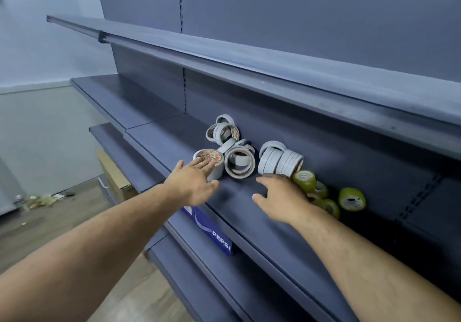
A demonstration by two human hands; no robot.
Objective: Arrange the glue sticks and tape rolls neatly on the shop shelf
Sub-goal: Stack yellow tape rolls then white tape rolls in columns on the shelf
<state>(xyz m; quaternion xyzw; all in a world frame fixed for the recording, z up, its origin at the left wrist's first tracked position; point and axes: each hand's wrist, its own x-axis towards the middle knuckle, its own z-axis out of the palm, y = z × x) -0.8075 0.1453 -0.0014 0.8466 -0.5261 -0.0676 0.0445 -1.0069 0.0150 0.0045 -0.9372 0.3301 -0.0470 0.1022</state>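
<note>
While left hand (192, 184) touches a tape roll (212, 156) flat-fingered, right hand (279, 197) spreads empty over bare shelf front (249, 214).

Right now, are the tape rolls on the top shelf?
No, the white rolls and green rolls lie on the middle shelf, below the top shelf.

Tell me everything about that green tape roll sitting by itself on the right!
The yellow-green tape roll is shiny, see-through-looking tape wound on a pale core with a dark hole in the middle. It rests on its rounded edge, tilted, with its round face turned towards the camera. It sits on the dark blue shelf, seemingly a little apart from the other green rolls on its left. The right hand is near those rolls but does not touch this one.
</note>
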